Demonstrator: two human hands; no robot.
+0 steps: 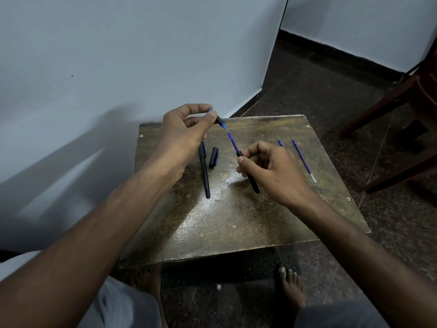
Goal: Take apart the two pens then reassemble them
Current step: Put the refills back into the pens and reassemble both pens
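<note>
My left hand (184,136) pinches a short black pen tip section with blue ends (219,119) above the far side of the small table (236,221). My right hand (274,171) grips a black pen barrel (251,179) with a blue refill (233,142) sticking out toward the tip section; a small gap separates refill and tip section. A second black pen (204,172) lies on the table beneath my left hand, with a black cap (213,157) beside it. A loose blue refill (303,159) lies at the right, and another blue refill end (280,142) shows behind my right hand.
The worn brown table stands against a pale wall (118,55) at the left. Dark wooden chair legs (390,129) stand on the dark floor to the right. My bare feet (290,287) are under the table's near edge.
</note>
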